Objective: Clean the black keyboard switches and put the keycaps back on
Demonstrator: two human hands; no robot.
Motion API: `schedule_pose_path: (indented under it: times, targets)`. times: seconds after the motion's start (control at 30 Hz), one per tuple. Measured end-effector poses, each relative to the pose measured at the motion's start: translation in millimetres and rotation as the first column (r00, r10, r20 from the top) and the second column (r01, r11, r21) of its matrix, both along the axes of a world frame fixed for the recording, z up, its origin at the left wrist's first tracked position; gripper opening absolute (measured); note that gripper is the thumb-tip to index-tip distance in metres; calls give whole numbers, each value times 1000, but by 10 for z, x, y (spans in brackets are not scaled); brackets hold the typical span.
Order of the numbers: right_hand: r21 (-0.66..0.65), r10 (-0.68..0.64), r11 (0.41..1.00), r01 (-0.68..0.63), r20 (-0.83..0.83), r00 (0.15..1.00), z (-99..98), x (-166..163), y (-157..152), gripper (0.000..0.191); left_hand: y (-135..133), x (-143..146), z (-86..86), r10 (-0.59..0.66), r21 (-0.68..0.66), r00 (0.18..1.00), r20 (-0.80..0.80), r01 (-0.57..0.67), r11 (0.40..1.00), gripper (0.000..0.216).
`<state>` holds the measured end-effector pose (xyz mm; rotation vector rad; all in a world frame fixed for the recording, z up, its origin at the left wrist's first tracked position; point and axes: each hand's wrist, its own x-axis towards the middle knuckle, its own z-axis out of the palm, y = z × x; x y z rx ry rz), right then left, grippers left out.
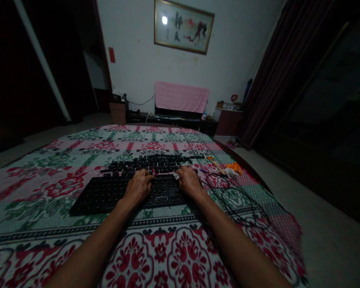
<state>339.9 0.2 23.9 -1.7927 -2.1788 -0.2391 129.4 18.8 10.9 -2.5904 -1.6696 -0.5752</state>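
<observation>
The keyboard (pixel 108 192) and loose keycaps (pixel 165 161) are black. Red, green and white flowers pattern the cloth (pixel 67 185), with red medallions (pixel 189 256) along the surface (pixel 254 171)'s near edge.

Nothing legible; blurred characters (pixel 177 21) on picture (pixel 184 26)

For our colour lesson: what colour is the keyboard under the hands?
The keyboard is black, best seen in the head view.

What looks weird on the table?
The keyboard looks odd: its key spots seem bare, and loose black keycaps lie scattered on the patterned cloth just beyond it, instead of sitting in place. I can't tell whether it's damaged.
</observation>
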Motion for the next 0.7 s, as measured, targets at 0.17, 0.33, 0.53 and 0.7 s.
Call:
schedule_pose_path:
  times: [0.17,0.33,0.53,0.7]
  targets:
    - [107,39,994,-12,-250,967,-94,330,51,24,-2,-6,-2,-12,2,1000,3,12,1000,29]
    - [204,117,977,-54,-311,943,-119,401,48,29,3,-8,0,-10,7,1000,-10,10,1000,29]
    - [69,91,994,-81,-161,983,-97,171,-30,23,-11,-19,2,-24,16,1000,-12,24,1000,29]
    - [36,-4,999,9,-149,989,-29,191,-76,22,-12,-19,10,-27,10,1000,0,27,1000,28]
